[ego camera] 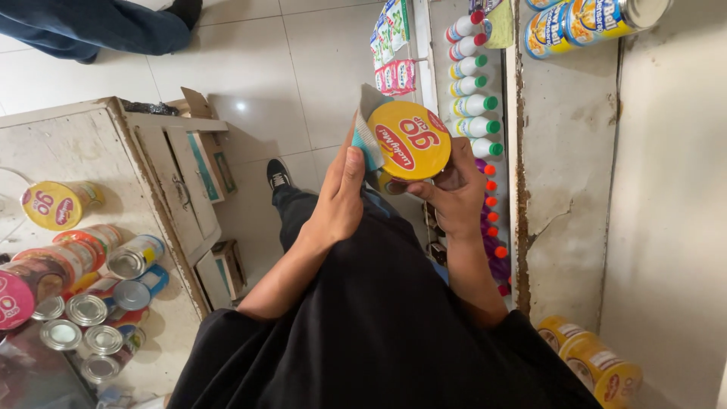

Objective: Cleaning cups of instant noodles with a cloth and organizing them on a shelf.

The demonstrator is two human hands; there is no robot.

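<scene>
Head view, looking straight down past a black shirt and dark trousers to one black shoe (278,176) on a pale tiled floor (303,68). Both hands raised in front of the body, sharing one item: a round cup-noodle container with a yellow foil lid (410,140), red markings on the lid, the lid turned up toward the camera. Left hand (338,198) lies along the container's left side, fingers straight and pressed flat against it, with a teal cloth or sheet (366,144) caught between palm and container; a flat-handed hold, not curled shut. Right hand (457,193) closes on the container from below and the right, thumb reaching in under the lid's lower edge, fingers wrapped behind. Container sits in mid-air between the two hands, just in front of a shelf rack. On that rack, a column of small white bottles with red and green caps (473,85), more with orange caps lower down. Hanging sachet strips (392,49) beside them. Yellow cans (583,23) lie on the ledge at top right; two more yellow cup containers (594,362) at bottom right. To the left, a worn white counter (83,144) carrying another yellow-lidded cup (54,204) and a cluster of tins (83,318), some upright, some on their sides. Another person's leg in blue jeans (83,26) at top left.
</scene>
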